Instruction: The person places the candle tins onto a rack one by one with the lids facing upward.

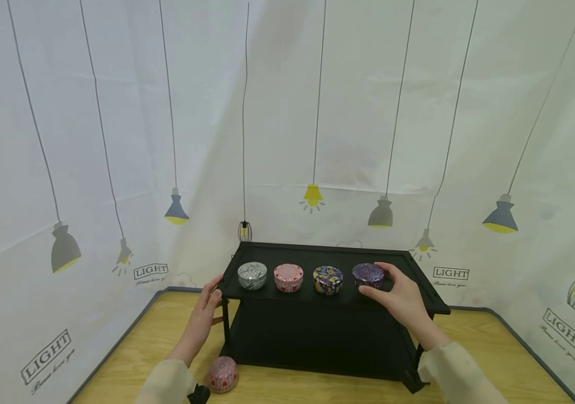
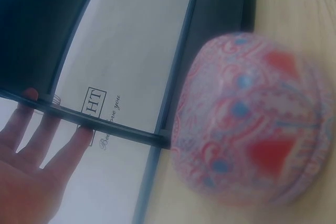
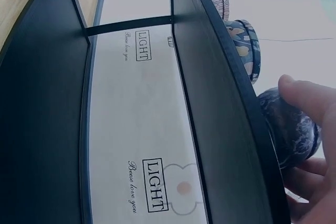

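A black two-tier rack (image 1: pixel 318 252) carries a row of small round tins on its top shelf. My right hand (image 1: pixel 402 294) holds the purple patterned tin (image 1: pixel 367 273) at the row's right end, thumb on the near side and fingers round the far side. In the right wrist view this dark swirled tin (image 3: pixel 289 127) sits at the shelf edge. At the rack's left end, my left hand (image 1: pixel 204 308) touches the corner and post, its fingers (image 2: pixel 67 148) fairly straight in the left wrist view. A pink tin (image 1: pixel 223 374) is on the table near my left wrist.
Left of the purple tin stand a dark blue and yellow tin (image 1: pixel 328 280), a pink tin with red hearts (image 1: pixel 288 278) and a grey-white leafy tin (image 1: pixel 252 275). The rack stands on a wooden table (image 1: pixel 141 348). White cloth (image 1: pixel 287 112) printed with lamps hangs around it.
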A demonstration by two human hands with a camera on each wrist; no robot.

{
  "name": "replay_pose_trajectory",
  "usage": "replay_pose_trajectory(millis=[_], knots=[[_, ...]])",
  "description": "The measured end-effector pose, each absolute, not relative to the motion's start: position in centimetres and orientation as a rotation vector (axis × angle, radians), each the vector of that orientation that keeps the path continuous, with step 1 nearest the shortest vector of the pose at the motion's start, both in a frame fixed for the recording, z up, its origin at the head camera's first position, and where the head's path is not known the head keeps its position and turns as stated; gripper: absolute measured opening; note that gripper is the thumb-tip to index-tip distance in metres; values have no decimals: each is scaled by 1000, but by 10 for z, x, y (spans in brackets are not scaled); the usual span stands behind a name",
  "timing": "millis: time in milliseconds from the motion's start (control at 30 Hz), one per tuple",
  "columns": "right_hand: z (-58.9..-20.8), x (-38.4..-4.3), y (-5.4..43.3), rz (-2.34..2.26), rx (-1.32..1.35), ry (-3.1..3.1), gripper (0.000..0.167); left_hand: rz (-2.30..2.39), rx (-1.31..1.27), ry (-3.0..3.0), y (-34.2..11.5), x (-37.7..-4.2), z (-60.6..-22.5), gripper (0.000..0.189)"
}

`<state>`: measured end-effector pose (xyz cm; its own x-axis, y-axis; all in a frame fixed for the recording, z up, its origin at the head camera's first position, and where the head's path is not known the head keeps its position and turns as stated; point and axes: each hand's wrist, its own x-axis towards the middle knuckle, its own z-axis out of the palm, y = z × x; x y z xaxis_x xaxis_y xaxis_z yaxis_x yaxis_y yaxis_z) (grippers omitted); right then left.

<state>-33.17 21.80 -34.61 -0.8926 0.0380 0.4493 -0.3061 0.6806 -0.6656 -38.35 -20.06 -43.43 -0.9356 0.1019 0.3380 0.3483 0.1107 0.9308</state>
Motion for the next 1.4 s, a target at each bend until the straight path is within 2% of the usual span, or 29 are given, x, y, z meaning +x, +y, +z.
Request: replay_pose_trajectory(millis=[767,1400], knots=[[-353,-335,219,869,193,-2525,79,-1912,-455,-2203,-198,-381,-435,50],[-348,-333,218,891,154,-2597,81,-1927,-465,-2189,-200,-383,-434,49]])
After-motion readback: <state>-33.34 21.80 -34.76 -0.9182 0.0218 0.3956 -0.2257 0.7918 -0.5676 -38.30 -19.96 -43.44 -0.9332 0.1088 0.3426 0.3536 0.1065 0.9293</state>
